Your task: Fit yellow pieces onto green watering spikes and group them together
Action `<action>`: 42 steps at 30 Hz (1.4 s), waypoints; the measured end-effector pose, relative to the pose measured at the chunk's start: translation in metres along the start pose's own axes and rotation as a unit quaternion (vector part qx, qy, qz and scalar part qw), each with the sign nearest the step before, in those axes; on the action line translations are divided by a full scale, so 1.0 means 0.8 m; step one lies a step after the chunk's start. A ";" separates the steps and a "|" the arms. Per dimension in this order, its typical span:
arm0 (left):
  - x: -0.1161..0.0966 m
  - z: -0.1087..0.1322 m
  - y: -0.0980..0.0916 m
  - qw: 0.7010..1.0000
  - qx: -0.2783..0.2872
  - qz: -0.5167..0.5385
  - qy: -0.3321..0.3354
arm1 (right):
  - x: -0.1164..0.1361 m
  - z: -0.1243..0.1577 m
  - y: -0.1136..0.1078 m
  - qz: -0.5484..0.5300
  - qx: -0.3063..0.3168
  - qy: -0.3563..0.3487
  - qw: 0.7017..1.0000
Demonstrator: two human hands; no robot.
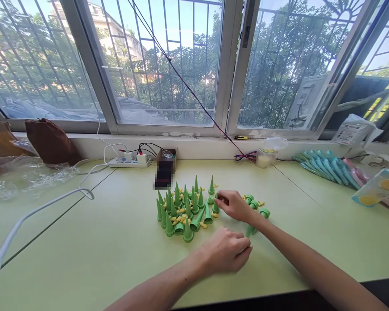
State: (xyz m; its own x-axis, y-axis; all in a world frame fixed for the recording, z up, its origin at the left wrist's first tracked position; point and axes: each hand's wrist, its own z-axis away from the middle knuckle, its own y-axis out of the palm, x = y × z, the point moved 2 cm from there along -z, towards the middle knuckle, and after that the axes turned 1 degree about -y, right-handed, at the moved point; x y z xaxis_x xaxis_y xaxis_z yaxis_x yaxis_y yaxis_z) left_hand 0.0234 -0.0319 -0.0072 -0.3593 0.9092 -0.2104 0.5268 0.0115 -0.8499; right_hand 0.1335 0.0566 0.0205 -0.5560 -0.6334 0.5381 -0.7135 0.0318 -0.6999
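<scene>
1. Head view, the work in hand: a heap of green cones [184, 207] stands near the middle of the surface [116, 259], closer to its far edge, with yellow bits [181, 218] scattered among them. By my reading, the person is picking through the heap from its right side.
2. The right hand [235, 205] reaches to the heap's right edge, thumb and forefinger drawn together at a cone there. I cannot tell whether that grip has it nipped or only touches it.
3. The left hand [227, 250] rests on the surface nearer the front edge, fingers curled under. Whether that grip holds anything I cannot tell.
4. A loose cone [250, 230] lies flat just beside the left hand's knuckles, under the right wrist. A few green caps [264, 212] lie to the right of the right hand.
5. Taking one cone out calls for a fine pinch high on its tip and a straight lift. The neighbours stand close and would topple at a nudge.
6. Hard to make out: the right fingertips cover the piece they meet, the left palm faces down, and the yellow bits are too small to tell their form. A dark box [164, 172] at the far edge is blurred. The blue bundle [324, 166] towards the far right corner is too distant to name.
</scene>
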 end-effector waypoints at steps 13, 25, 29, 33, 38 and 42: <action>-0.001 0.001 -0.001 1.000 0.010 0.004 -0.008 | 0.000 0.000 0.000 -0.081 -0.006 0.021 0.997; -0.001 0.000 -0.001 1.000 0.018 -0.008 -0.001 | -0.035 0.002 -0.023 0.085 0.089 0.027 0.992; -0.001 -0.001 -0.002 1.000 0.022 -0.011 -0.004 | -0.034 0.005 -0.015 0.121 0.137 0.039 0.982; -0.002 -0.001 -0.004 1.000 0.027 -0.013 -0.005 | -0.032 0.001 -0.012 0.152 0.157 0.047 0.975; -0.003 -0.001 -0.005 1.000 0.027 -0.006 -0.002 | -0.029 -0.004 -0.011 0.186 0.170 0.052 0.966; -0.002 -0.001 -0.004 1.000 0.022 -0.003 -0.001 | -0.028 -0.003 -0.011 0.200 0.166 0.060 0.964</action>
State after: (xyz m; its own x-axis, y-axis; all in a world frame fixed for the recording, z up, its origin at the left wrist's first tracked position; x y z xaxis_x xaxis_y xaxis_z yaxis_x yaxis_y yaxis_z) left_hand 0.0229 -0.0328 -0.0037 -0.3635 0.9087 -0.2052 0.4893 -0.0012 -0.8721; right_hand 0.1511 0.0723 0.0158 -0.8180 -0.5272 0.2304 -0.2672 -0.0065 -0.9636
